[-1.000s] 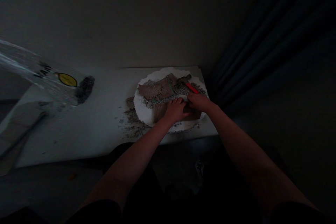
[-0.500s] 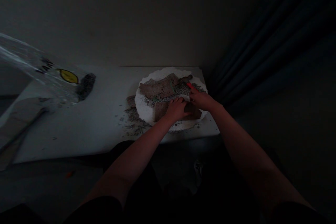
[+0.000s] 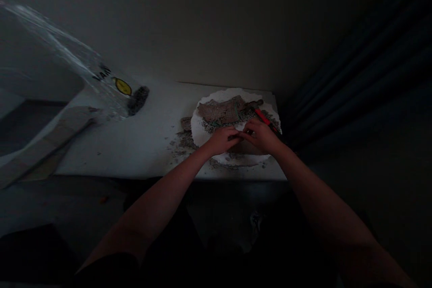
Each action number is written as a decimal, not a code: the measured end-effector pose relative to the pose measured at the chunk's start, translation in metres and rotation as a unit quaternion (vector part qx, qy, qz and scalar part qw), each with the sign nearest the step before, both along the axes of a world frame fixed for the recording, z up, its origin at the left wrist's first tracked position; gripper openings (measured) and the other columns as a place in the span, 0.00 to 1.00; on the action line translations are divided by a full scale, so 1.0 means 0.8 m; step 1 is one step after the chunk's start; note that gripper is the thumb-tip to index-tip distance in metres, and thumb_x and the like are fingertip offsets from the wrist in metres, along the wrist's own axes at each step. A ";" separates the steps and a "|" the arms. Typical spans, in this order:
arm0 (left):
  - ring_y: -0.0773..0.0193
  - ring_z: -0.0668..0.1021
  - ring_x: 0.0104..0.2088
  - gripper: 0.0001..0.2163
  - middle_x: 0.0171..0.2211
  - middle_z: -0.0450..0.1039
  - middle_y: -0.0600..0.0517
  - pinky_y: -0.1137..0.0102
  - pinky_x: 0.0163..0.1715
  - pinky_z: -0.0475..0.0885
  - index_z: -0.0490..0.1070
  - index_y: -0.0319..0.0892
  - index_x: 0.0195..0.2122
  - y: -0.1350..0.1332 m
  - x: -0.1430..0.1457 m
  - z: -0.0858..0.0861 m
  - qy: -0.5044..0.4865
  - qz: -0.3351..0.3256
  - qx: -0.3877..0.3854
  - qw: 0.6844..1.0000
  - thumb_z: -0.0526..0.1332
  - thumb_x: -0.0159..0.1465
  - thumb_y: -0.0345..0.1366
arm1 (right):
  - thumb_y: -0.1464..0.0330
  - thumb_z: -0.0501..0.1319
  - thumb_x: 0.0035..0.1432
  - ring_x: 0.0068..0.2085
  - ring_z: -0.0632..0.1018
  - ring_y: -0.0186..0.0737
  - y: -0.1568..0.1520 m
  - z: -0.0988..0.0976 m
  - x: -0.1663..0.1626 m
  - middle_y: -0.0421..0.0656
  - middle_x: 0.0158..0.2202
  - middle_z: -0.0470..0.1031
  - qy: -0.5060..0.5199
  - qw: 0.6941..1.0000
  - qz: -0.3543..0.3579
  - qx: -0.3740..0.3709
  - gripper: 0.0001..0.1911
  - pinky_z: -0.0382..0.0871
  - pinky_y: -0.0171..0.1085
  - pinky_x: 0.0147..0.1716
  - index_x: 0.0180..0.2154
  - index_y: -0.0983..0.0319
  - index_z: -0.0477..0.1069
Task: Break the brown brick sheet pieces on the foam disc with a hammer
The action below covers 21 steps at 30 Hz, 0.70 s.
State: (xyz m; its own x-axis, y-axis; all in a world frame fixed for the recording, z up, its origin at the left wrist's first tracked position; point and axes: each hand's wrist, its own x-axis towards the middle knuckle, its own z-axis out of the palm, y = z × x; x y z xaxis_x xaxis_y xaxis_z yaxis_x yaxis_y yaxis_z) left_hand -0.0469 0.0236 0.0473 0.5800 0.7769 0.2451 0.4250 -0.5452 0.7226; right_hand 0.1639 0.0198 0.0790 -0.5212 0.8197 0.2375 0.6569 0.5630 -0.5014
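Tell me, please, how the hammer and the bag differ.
The hammer has a red handle; the bag is clear with a yellow mark. The hammer lies on the mat; the bag is left of it. The hammer looks smaller than the bag. Both show dark parts.

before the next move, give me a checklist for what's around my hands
1. Red-handled hammer out of the right hand's grip: ok, lying beside it.
2. Left hand clear of the hammer: ok, farther left.
3. Contents of each hand's grip: cannot tell, too dark.
4. Grey rubble contained on the white scalloped round mat: not ok, some lies outside.
5. Clear plastic bag with yellow print away from hands: ok, off left.
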 end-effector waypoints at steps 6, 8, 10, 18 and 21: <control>0.66 0.75 0.32 0.13 0.29 0.77 0.53 0.72 0.35 0.68 0.78 0.42 0.35 -0.028 -0.138 0.009 0.126 -0.124 -0.285 0.942 0.64 0.61 0.47 | 0.61 0.64 0.62 0.37 0.78 0.42 0.008 -0.008 0.010 0.47 0.41 0.76 0.014 0.999 -0.047 0.000 0.10 0.72 0.42 0.41 0.41 0.60 0.76; 0.66 0.74 0.28 0.12 0.25 0.75 0.54 0.73 0.32 0.67 0.78 0.41 0.31 -0.034 -0.167 -0.012 0.185 -0.125 -0.353 0.909 0.64 0.59 0.46 | 0.63 0.64 0.62 0.35 0.78 0.41 0.012 -0.014 0.019 0.48 0.42 0.76 -0.010 0.999 -0.054 0.000 0.08 0.72 0.43 0.42 0.39 0.61 0.76; 0.66 0.73 0.27 0.10 0.22 0.73 0.54 0.73 0.30 0.67 0.77 0.42 0.29 -0.036 -0.177 -0.038 0.240 -0.089 -0.371 0.893 0.63 0.58 0.42 | 0.64 0.63 0.62 0.32 0.77 0.40 0.014 -0.020 0.024 0.49 0.44 0.75 -0.040 0.997 -0.069 -0.015 0.08 0.73 0.43 0.41 0.39 0.63 0.76; 0.55 0.80 0.41 0.14 0.36 0.82 0.47 0.66 0.42 0.72 0.80 0.44 0.40 -0.020 -0.143 -0.059 0.312 0.094 -0.150 0.934 0.65 0.56 0.43 | 0.64 0.61 0.62 0.33 0.78 0.40 0.010 -0.031 0.032 0.54 0.48 0.76 -0.109 0.985 -0.124 -0.041 0.11 0.72 0.43 0.40 0.41 0.64 0.77; 0.50 0.81 0.44 0.14 0.42 0.81 0.41 0.63 0.42 0.73 0.79 0.43 0.43 -0.017 -0.149 -0.034 0.401 0.198 -0.136 0.884 0.63 0.59 0.43 | 0.66 0.61 0.60 0.35 0.78 0.43 0.012 -0.034 0.039 0.52 0.43 0.79 -0.113 0.983 -0.138 -0.036 0.10 0.72 0.43 0.41 0.40 0.63 0.77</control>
State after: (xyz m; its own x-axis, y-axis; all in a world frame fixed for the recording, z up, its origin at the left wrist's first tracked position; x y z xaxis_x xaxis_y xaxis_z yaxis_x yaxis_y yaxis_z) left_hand -0.1663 0.0101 0.0197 0.1518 0.9248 -0.3488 0.9788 -0.0915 0.1834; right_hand 0.1952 0.0293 0.0515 -0.3103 0.9475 0.0773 0.8790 0.3170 -0.3563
